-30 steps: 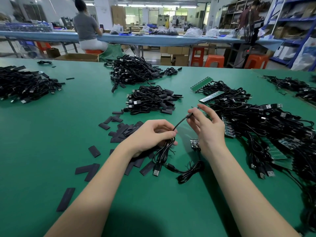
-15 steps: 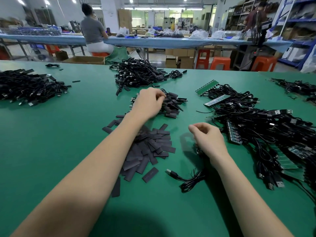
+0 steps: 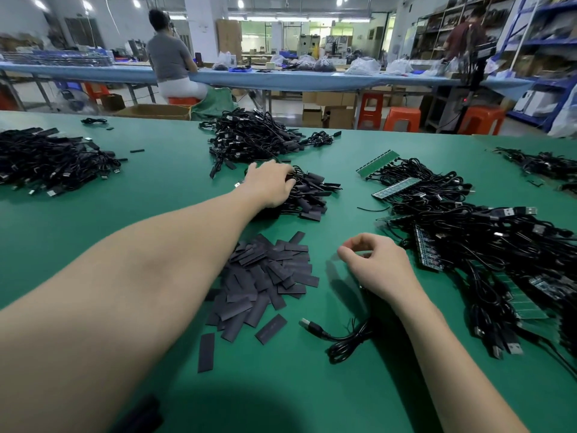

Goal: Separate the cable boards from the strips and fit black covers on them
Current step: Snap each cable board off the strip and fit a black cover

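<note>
left hand (image 3: 270,185) flat on covered pile (image 3: 307,195), centre, fingers relaxed | right hand (image 3: 379,265) loosely curled, apparently empty | covers (image 3: 268,276) below centre | strips (image 3: 468,232) right, many left

The left arm is stretched far forward and the left hand (image 3: 271,186) is laid palm down, fingers spread and slightly bent. The right hand (image 3: 376,266) is held nearer, fingers loosely curled toward the thumb, nothing visibly held.
</note>
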